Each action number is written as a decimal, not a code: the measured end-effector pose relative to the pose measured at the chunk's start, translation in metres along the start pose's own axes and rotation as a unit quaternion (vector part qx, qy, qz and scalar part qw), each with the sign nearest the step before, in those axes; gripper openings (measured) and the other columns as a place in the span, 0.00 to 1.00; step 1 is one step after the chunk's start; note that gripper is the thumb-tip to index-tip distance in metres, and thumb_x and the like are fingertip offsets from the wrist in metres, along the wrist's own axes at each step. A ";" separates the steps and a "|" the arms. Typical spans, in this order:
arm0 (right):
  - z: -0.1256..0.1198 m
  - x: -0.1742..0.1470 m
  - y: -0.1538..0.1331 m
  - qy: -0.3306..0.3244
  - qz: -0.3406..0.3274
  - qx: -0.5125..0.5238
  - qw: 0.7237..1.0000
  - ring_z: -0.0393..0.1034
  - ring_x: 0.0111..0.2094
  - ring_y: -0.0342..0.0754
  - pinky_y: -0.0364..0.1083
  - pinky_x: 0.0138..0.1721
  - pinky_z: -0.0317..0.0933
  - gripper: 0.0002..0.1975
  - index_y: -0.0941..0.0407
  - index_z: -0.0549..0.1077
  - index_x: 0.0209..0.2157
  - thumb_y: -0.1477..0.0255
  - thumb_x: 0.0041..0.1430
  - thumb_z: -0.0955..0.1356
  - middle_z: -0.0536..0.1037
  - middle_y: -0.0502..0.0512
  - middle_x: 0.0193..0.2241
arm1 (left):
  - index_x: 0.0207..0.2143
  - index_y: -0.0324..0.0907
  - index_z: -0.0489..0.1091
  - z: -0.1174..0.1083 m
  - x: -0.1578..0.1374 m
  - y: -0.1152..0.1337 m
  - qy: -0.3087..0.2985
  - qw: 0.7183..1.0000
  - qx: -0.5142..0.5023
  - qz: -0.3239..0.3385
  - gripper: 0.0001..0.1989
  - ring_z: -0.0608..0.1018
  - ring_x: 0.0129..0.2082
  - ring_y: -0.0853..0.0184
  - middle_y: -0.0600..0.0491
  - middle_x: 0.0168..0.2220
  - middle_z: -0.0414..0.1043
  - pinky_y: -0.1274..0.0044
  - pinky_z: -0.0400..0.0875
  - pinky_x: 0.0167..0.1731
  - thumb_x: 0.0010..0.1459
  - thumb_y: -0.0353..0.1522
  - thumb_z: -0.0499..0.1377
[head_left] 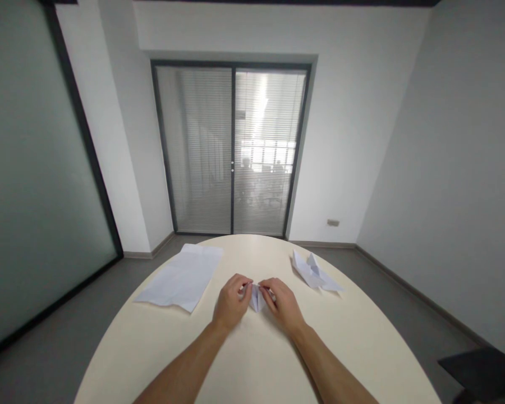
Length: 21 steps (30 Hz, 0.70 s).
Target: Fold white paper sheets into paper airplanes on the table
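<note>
A small folded piece of white paper [256, 301] is held between my two hands, low over the middle of the round table. My left hand [232, 300] pinches its left upper edge between thumb and forefinger. On the other side, my right hand [283, 303] pinches the right upper edge the same way. Creases run down the paper to a point at its near end. My fingers cover both of its outer sides.
White paper sheets [185, 275] lie flat on the left of the cream round table [252, 365]. Folded paper boats [313, 272] rest near its right edge. A dark chair [483, 370] stands at the lower right. Beyond the table are glass doors [233, 146] with blinds.
</note>
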State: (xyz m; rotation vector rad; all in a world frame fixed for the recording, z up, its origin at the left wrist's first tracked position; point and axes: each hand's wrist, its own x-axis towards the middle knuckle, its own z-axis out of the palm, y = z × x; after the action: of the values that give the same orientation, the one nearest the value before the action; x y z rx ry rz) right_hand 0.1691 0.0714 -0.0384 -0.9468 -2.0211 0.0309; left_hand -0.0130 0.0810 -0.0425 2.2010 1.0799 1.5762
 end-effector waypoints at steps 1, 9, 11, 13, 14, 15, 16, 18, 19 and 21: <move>0.000 0.000 0.000 0.002 0.016 0.003 1.000 0.70 0.37 0.49 0.48 0.40 0.64 0.08 0.52 0.70 0.41 0.69 0.69 0.61 0.76 0.55 0.34 | 0.38 0.42 0.72 0.000 0.000 -0.001 0.003 1.000 -0.010 -0.009 0.09 0.75 0.36 0.66 0.51 0.36 0.73 0.77 0.73 0.33 0.66 0.32 0.52; -0.002 -0.003 0.002 0.022 0.127 0.036 0.991 0.70 0.38 0.48 0.46 0.42 0.63 0.10 0.54 0.70 0.38 0.66 0.68 0.60 0.76 0.54 0.35 | 0.36 0.42 0.73 0.003 0.001 -0.017 0.050 0.991 -0.074 -0.098 0.11 0.77 0.36 0.66 0.51 0.36 0.74 0.78 0.74 0.31 0.65 0.37 0.54; -0.002 -0.003 0.004 0.030 0.144 0.045 0.988 0.70 0.39 0.49 0.46 0.42 0.62 0.10 0.54 0.70 0.38 0.65 0.67 0.60 0.76 0.54 0.35 | 0.36 0.41 0.73 0.005 0.001 -0.023 0.060 0.986 -0.088 -0.127 0.12 0.77 0.37 0.65 0.50 0.36 0.75 0.78 0.74 0.31 0.64 0.38 0.55; -0.002 -0.003 0.006 0.039 0.157 0.054 0.985 0.70 0.39 0.49 0.46 0.42 0.62 0.10 0.54 0.70 0.38 0.65 0.67 0.60 0.77 0.54 0.35 | 0.36 0.41 0.73 0.006 0.002 -0.028 0.075 0.979 -0.108 -0.158 0.12 0.78 0.37 0.64 0.50 0.36 0.75 0.77 0.74 0.32 0.62 0.40 0.56; -0.002 -0.004 0.007 0.044 0.163 0.059 0.984 0.70 0.39 0.49 0.45 0.42 0.62 0.11 0.54 0.69 0.38 0.64 0.67 0.60 0.77 0.54 0.35 | 0.36 0.41 0.73 0.006 0.002 -0.030 0.084 0.974 -0.119 -0.173 0.13 0.78 0.36 0.63 0.49 0.35 0.75 0.76 0.74 0.32 0.62 0.41 0.56; -0.003 -0.004 0.008 0.047 0.169 0.065 0.982 0.70 0.39 0.49 0.45 0.42 0.62 0.11 0.54 0.69 0.37 0.64 0.67 0.60 0.76 0.54 0.35 | 0.35 0.41 0.73 0.006 0.003 -0.032 0.093 0.969 -0.131 -0.187 0.14 0.78 0.36 0.63 0.49 0.35 0.76 0.76 0.74 0.33 0.61 0.42 0.57; -0.003 -0.004 0.009 0.051 0.175 0.072 0.981 0.70 0.38 0.49 0.45 0.41 0.62 0.11 0.54 0.69 0.37 0.63 0.67 0.60 0.76 0.54 0.34 | 0.35 0.41 0.73 0.006 0.003 -0.033 0.104 0.964 -0.142 -0.200 0.14 0.78 0.36 0.63 0.50 0.34 0.76 0.75 0.74 0.33 0.60 0.43 0.58; -0.003 -0.005 0.012 0.058 0.191 0.083 0.976 0.70 0.37 0.49 0.45 0.40 0.61 0.12 0.53 0.68 0.38 0.62 0.67 0.59 0.76 0.53 0.34 | 0.34 0.41 0.73 0.005 0.004 -0.037 0.122 0.954 -0.160 -0.222 0.15 0.77 0.35 0.62 0.50 0.33 0.75 0.75 0.74 0.33 0.58 0.44 0.60; -0.002 -0.005 0.014 0.062 0.200 0.088 0.974 0.70 0.37 0.49 0.45 0.39 0.61 0.12 0.53 0.67 0.38 0.61 0.67 0.59 0.76 0.53 0.33 | 0.34 0.41 0.73 0.005 0.005 -0.039 0.130 0.950 -0.166 -0.230 0.16 0.77 0.34 0.63 0.51 0.32 0.75 0.75 0.74 0.32 0.57 0.45 0.60; 0.000 -0.006 0.018 0.073 0.212 0.094 0.970 0.70 0.37 0.49 0.45 0.38 0.61 0.13 0.53 0.67 0.38 0.60 0.67 0.59 0.76 0.54 0.33 | 0.33 0.41 0.73 0.005 0.005 -0.043 0.144 0.945 -0.174 -0.238 0.17 0.77 0.31 0.64 0.52 0.30 0.74 0.74 0.75 0.32 0.57 0.47 0.60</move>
State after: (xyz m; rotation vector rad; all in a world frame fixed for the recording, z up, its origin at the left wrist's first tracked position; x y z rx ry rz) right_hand 0.1822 0.0803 -0.0488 -1.2037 -1.6184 0.3700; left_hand -0.0264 0.1162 -0.0653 1.3827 1.1863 1.7211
